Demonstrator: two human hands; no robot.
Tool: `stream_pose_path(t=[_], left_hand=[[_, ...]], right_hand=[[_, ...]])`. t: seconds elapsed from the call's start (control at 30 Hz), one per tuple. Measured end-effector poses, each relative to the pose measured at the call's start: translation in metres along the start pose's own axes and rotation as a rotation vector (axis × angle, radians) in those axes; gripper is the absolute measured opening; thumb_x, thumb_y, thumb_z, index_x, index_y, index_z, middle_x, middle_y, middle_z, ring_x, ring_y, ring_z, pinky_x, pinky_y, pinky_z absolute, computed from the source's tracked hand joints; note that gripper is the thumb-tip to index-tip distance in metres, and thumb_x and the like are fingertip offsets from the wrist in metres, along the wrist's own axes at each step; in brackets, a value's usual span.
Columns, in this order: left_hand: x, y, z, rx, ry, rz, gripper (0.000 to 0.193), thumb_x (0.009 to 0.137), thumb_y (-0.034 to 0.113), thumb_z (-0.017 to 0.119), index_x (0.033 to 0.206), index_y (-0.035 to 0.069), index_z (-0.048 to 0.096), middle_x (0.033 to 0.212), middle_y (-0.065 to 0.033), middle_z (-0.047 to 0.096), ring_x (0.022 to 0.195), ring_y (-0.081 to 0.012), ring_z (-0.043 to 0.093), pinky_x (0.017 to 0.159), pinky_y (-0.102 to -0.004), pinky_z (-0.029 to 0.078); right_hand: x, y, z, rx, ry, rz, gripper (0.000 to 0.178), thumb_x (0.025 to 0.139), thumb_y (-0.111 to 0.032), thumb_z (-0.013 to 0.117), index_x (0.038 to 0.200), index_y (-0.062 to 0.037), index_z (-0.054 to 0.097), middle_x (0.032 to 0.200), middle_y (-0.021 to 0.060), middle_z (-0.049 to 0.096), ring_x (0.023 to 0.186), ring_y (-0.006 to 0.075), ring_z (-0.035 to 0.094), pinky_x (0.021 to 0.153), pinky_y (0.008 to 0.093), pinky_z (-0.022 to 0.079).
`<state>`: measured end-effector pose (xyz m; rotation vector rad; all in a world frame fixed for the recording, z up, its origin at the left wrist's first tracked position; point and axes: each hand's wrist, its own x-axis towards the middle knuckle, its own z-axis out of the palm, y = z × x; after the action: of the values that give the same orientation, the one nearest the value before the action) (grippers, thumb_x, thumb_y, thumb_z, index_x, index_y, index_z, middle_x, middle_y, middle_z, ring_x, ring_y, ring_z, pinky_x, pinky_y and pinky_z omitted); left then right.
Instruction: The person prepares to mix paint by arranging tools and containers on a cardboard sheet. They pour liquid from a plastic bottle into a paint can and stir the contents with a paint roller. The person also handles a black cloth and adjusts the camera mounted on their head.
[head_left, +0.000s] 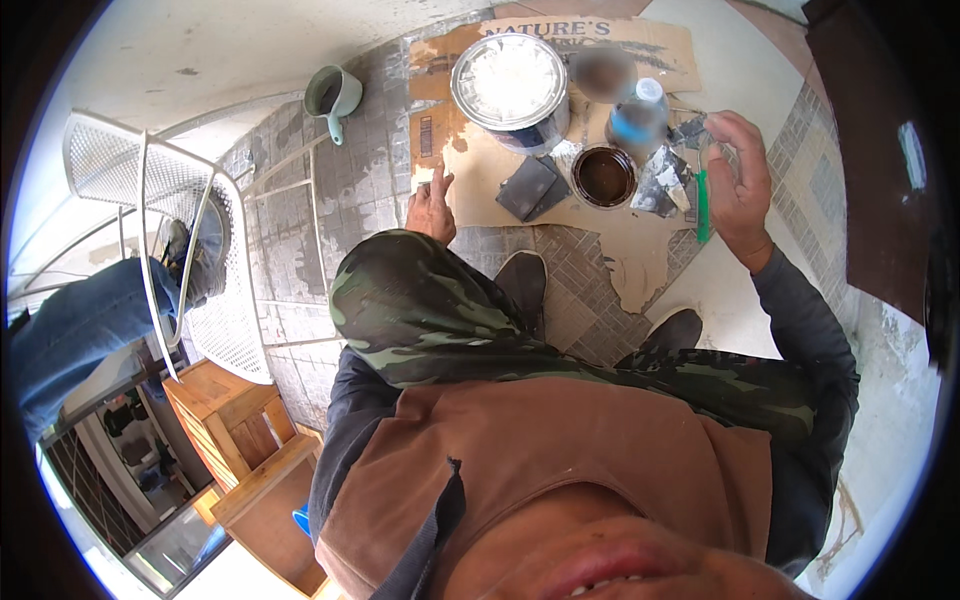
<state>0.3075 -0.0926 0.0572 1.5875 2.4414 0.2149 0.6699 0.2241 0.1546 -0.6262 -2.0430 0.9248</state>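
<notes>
My left hand [430, 210] is beside my camouflage-covered knee, over the cardboard's left edge. Its fingers are stretched out and nothing shows in them. My right hand [743, 185] is at the cardboard's right side, fingers curled toward the thumb; whatever they pinch is too small to make out. A narrow green strip [702, 207] runs just left of that thumb; I cannot tell whether it is held. Between my hands stand an open round container of dark brown liquid [604, 177] and dark square sheets [532, 188]. A white-smeared grey piece [660, 183] lies right of the container.
A large paint can with a whitish lid [508, 85] and a clear bottle with a blue band [637, 118] stand on stained cardboard [640, 265]. Left are a pale green dipper [333, 95], a white metal chair [215, 290], another person's jeans-clad leg [90, 310] and wooden furniture [225, 415].
</notes>
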Motion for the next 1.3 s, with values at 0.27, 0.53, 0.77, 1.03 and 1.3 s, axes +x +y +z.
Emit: stream_pose_path(t=[0.27, 0.53, 0.77, 1.03, 1.3], left_hand=[[-0.004, 0.005, 0.05, 0.449, -0.206, 0.212, 0.091, 0.078, 0.005, 0.061, 0.156, -0.007, 0.017, 0.143, -0.0253, 0.046, 0.136, -0.039, 0.041, 0.114, -0.0614, 0.029], [0.003, 0.001, 0.031, 0.351, -0.339, 0.288, 0.095, 0.074, 0.001, 0.059, 0.157, -0.006, 0.013, 0.137, -0.0187, 0.059, 0.14, -0.0329, 0.042, 0.12, -0.0631, 0.019], [0.007, -0.009, -0.022, -0.034, 0.206, 0.134, 0.092, 0.076, -0.011, 0.051, 0.16, 0.005, 0.016, 0.136, -0.0049, 0.066, 0.126, -0.0347, 0.055, 0.118, -0.0537, 0.032], [0.004, -0.016, 0.0, -0.454, 0.513, 0.002, 0.096, 0.076, -0.008, 0.075, 0.159, 0.015, 0.033, 0.094, -0.012, 0.065, 0.092, -0.0328, 0.064, 0.088, -0.0395, 0.05], [0.001, -0.057, -0.002, -0.717, 0.494, -0.405, 0.092, 0.083, 0.012, 0.08, 0.161, 0.021, 0.03, 0.082, -0.0057, 0.066, 0.077, -0.0149, 0.063, 0.074, -0.0337, 0.054]], right_hand=[[-0.005, -0.015, 0.013, 0.04, -0.043, 0.031, 0.034, 0.092, 0.004, 0.053, 0.124, 0.0003, 0.06, 0.125, 0.0161, 0.062, 0.119, 0.0261, 0.06, 0.104, 0.036, 0.045], [-0.008, -0.01, 0.022, 0.178, -0.025, 0.153, 0.037, 0.094, 0.004, 0.053, 0.13, -0.0005, 0.058, 0.13, 0.0152, 0.059, 0.117, 0.0241, 0.062, 0.102, 0.0343, 0.046], [-0.011, -0.009, 0.009, 0.232, -0.008, 0.152, 0.037, 0.099, 0.004, 0.049, 0.136, 0.0055, 0.051, 0.132, 0.0158, 0.056, 0.123, 0.025, 0.056, 0.109, 0.0366, 0.042], [0.001, -0.05, 0.008, 0.322, -0.072, 0.075, 0.035, 0.094, 0.004, 0.056, 0.129, 0.0041, 0.054, 0.121, 0.0173, 0.059, 0.113, 0.0251, 0.059, 0.101, 0.0358, 0.045], [0.115, -0.199, 0.001, 0.185, -0.188, -0.843, 0.035, 0.081, 0.003, 0.071, 0.114, 0.0007, 0.06, 0.088, 0.0145, 0.062, 0.07, 0.0306, 0.059, 0.062, 0.0417, 0.048]])
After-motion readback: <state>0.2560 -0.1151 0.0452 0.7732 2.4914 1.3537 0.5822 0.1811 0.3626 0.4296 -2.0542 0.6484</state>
